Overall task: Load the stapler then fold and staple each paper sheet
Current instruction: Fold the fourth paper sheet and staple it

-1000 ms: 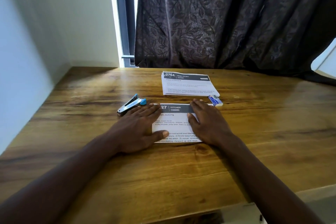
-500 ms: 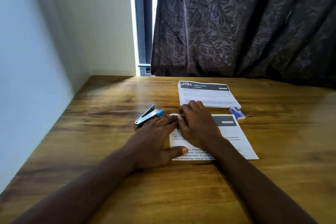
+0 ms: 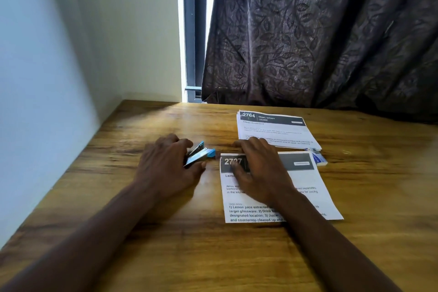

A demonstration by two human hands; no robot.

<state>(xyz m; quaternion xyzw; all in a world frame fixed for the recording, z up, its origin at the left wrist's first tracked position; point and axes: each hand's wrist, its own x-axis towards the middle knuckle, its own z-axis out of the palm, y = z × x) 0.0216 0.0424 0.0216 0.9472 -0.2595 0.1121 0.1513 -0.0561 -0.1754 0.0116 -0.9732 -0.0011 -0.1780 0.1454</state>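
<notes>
Stapler (image 3: 201, 156) in left hand (image 3: 166, 168), right hand (image 3: 259, 169) flat on front sheet (image 3: 308, 187)

From my remote seat I see the left hand curled round the rear end of the stapler. The fingers arch over its far side and the thumb lies against its near side. The stapler is silver with a blue tip, its top arm lifted a little from its base. It sits on the tabletop (image 3: 189, 244) just left of the front sheet's top left corner, blue tip pointing right toward the paper.

My right hand lies palm down on the front sheet, fingers straight and spread over the dark header band, where the number 2727 partly shows. The sheet lies flat, its printed text facing me. I cannot tell for sure whether it is folded.

Beyond it rests a stack of sheets (image 3: 275, 129) headed 2764, lying apart from the front sheet. A small blue and white staple box (image 3: 318, 159) sits between the two at their right, touching the front sheet's far right corner.

A dark leaf-patterned curtain (image 3: 320, 31) hangs behind the tabletop. A pale wall (image 3: 71, 54) stands at the left, with a strip of window frame (image 3: 193, 31) between them.
</notes>
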